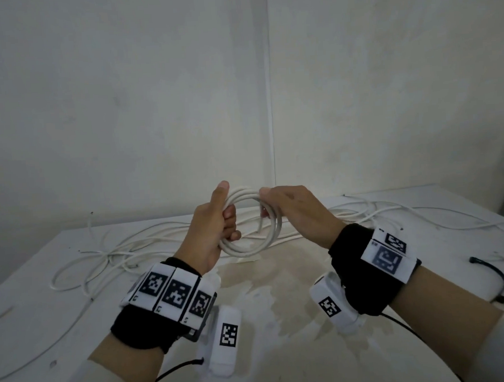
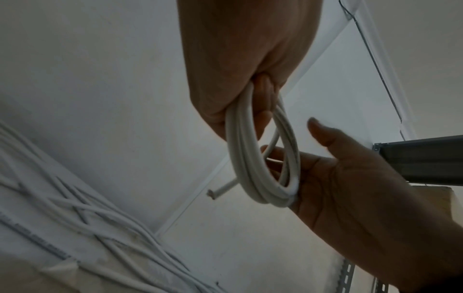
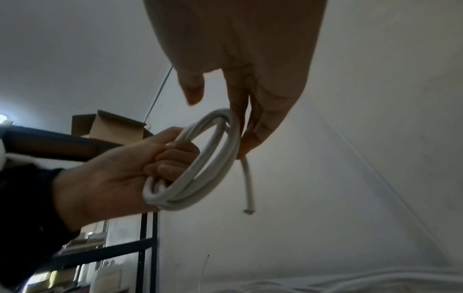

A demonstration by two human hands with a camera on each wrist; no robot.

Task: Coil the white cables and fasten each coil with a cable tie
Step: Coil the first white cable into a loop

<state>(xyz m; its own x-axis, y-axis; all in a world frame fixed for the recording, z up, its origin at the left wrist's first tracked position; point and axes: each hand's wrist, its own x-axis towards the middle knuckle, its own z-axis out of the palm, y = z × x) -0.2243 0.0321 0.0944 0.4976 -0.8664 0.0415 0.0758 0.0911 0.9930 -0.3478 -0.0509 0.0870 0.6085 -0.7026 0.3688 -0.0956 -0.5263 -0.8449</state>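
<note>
A small coil of white cable (image 1: pixel 248 251) (image 2: pixel 250 168) (image 3: pixel 213 172) is held up above the table. My left hand (image 1: pixel 217 222) (image 3: pixel 125 168) grips its left side in a fist, thumb pointing up. My right hand (image 1: pixel 286 206) (image 2: pixel 350 188) lies against the coil's right side with fingers (image 3: pixel 253 126) nearly straight. Its thumb (image 3: pixel 192 89) stands off the cable. The cut cable end (image 3: pixel 248 194) hangs free below those fingertips. I cannot make out a tie on the coil.
Several loose white cables (image 1: pixel 131 246) (image 2: pixel 100 218) sprawl over the white table (image 1: pixel 280 306) behind and left of the hands. Thin black pieces (image 1: pixel 488 269) lie at the right edge. A wall corner stands close behind. A dark shelf frame (image 3: pixel 148 237) carries a cardboard box (image 3: pixel 107 126).
</note>
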